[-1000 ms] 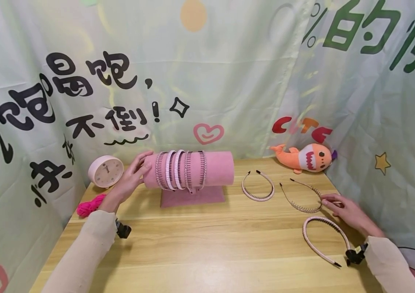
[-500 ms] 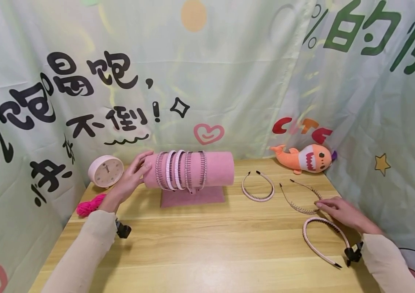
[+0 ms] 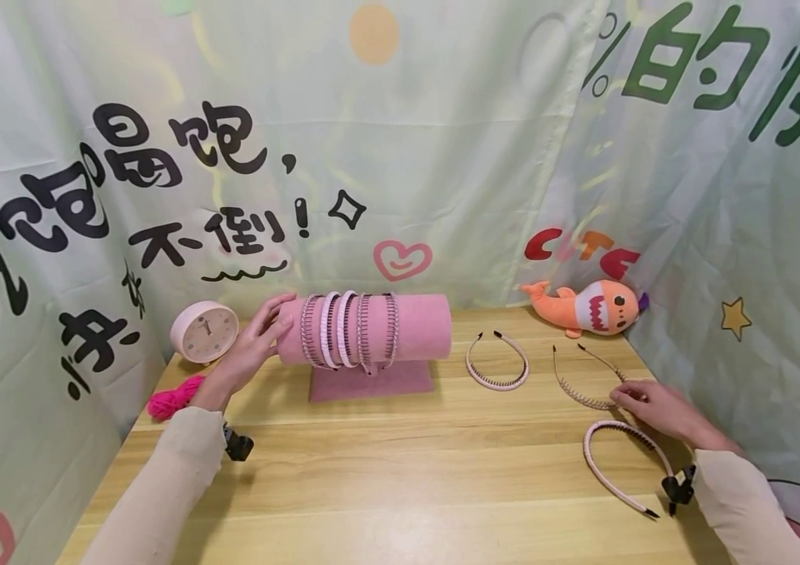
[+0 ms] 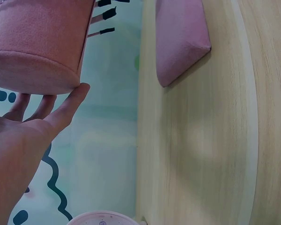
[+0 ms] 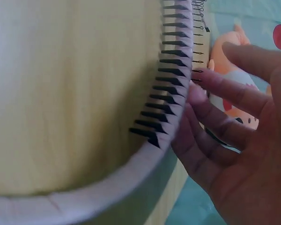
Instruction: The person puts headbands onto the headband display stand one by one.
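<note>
My left hand (image 3: 252, 341) rests against the left end of the pink padded roll (image 3: 424, 326), its fingers reaching over the end's edge. In the left wrist view, extended fingers (image 4: 68, 108) touch the roll's round end. Several headbands (image 3: 332, 329) are slipped side by side over the roll. At the right, my right hand (image 3: 654, 404) has its fingertips at the curve of a thin wire headband (image 3: 575, 395) lying on the table. In the right wrist view the thumb stands apart from the other fingers, which partly hide behind a pink toothed headband (image 5: 117, 171).
Another pink headband (image 3: 499, 384) lies right of the roll's pink base (image 3: 372, 384). A round pink clock (image 3: 204, 332) and a bright pink yarn bundle (image 3: 174, 399) sit at left. The orange plush toy (image 3: 576, 308) leans against the back curtain (image 3: 470, 157).
The right hand has shifted slightly left. The thin wire headband has turned, its two tips swinging to the right. The left hand and the roll stay in place.
</note>
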### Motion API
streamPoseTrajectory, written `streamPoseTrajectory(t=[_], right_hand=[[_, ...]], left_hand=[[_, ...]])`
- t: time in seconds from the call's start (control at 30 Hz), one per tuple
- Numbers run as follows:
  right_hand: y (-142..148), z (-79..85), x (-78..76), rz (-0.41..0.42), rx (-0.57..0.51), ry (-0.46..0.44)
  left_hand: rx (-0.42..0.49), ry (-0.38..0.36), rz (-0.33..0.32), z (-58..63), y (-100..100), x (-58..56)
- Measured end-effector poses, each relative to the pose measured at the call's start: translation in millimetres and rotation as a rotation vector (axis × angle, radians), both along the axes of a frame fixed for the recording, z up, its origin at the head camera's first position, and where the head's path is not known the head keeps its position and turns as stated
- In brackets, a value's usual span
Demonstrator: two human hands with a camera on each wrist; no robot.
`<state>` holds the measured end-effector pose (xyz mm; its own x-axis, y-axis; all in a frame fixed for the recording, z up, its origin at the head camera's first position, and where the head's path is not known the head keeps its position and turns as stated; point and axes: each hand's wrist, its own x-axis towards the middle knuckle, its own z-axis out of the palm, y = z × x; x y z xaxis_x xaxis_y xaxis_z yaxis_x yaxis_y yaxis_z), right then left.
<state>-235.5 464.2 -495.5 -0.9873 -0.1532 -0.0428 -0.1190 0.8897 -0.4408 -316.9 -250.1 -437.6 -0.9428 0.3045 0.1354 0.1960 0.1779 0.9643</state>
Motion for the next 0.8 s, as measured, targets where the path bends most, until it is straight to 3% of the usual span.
streamPoseTrajectory(t=[0.2, 0.3, 0.5, 0.8], right_hand=[[-0.4, -4.8, 1.2, 0.001, -0.094, -0.07], [0.0, -5.2, 0.7, -0.014, -0.082, -0.017], [0.8, -3.2, -2.4, -0.034, 0.049, 0.142], [1.7, -0.4, -3.7, -0.159, 0.015, 0.115]], left_hand=[[0.001, 0.003, -0.002, 0.4, 0.3, 0.0], [0.001, 0.004, -0.003, 0.9, 0.5, 0.0], [-0.002, 0.005, 0.0, 1.6, 0.0, 0.4], [-0.003, -0.003, -0.003, -0.1, 0.4, 0.0]])
